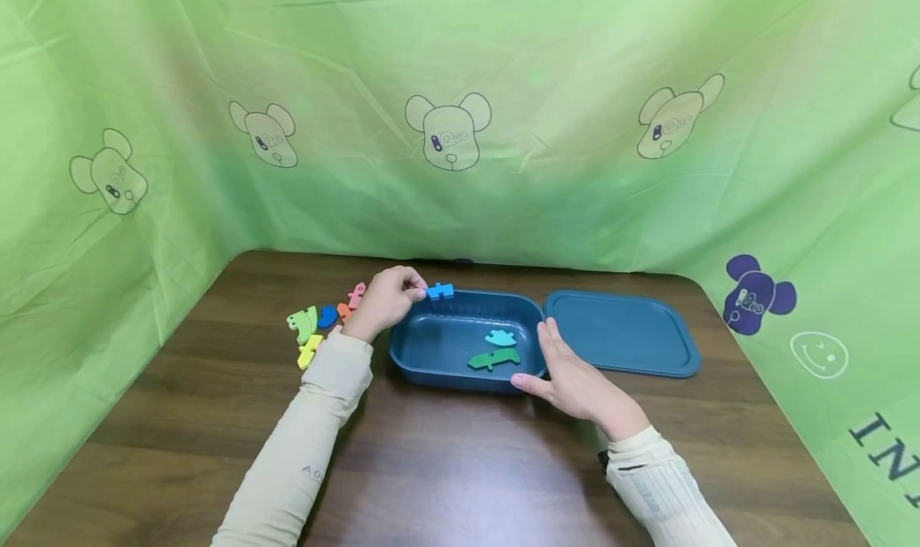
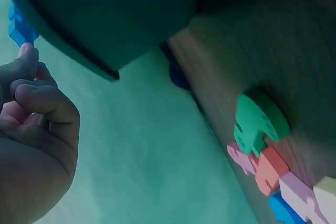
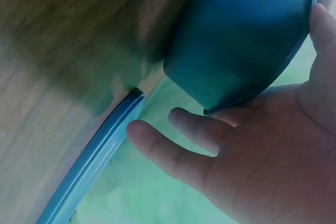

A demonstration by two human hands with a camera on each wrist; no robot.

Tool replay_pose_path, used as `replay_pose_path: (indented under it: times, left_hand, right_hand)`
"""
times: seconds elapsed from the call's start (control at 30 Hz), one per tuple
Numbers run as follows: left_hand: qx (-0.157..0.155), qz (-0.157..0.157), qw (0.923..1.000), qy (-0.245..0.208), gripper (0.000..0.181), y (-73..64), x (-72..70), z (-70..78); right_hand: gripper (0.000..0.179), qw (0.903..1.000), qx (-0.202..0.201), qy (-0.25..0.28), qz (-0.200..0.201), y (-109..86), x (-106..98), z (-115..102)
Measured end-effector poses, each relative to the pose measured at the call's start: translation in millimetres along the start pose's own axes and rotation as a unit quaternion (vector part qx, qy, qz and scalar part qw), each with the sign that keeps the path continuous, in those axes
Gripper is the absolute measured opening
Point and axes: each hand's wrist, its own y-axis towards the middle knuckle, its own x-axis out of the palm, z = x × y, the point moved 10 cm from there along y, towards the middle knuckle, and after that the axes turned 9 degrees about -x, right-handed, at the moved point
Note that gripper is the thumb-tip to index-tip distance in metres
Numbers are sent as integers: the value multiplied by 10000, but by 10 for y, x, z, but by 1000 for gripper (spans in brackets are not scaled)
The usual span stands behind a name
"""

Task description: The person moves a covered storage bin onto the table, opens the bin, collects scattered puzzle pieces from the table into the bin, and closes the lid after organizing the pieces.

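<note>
My left hand [image 1: 386,301], at the middle of the head view, pinches the small blue piece [image 1: 440,291] by one end between thumb and finger, so most of it juts out to the right over the far left rim of the blue box [image 1: 438,339]. Whether it touches that rim I cannot tell. My right hand [image 1: 578,379] is spread, thumb at the near rim and fingers along the right end of the box. With so little of the piece in my pinch, I judge it could twist or slip if its free end knocked the rim, and it might then drop behind the box instead of inside. The box looks light; should I push harder with the right hand than I mean to, it could slide left along the wooden table [image 1: 431,467], or tip if my thumb bore down on its edge. Inside, at the lower right, lie a turquoise piece [image 1: 501,338] and a green piece [image 1: 494,359], which a tilt might set sliding. Left of the box my left forearm passes close to the loose coloured pieces [image 1: 304,323], and a low sweep of the sleeve [image 1: 305,431] could scatter them. On the right, the lid [image 1: 621,331] lies near my fingers, where a careless nudge could shift it.
</note>
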Motion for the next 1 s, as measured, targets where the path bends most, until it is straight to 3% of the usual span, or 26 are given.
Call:
replay_pose_path:
  times: [0.37, 0.67, 1.0]
  left_hand:
    - [-293, -142, 9995, 5, 6, 4, 145, 103]
    - [-465, -164, 9988, 3, 8, 1, 231, 64]
    - [-410, -195, 9989, 88, 7, 4, 284, 127]
  right_hand:
    - [107, 10000, 44, 50, -7, -14, -25, -15]
    - [107, 9999, 38, 107, -44, -15, 13, -15]
    - [107, 9999, 31, 97, -20, -15, -7, -15]
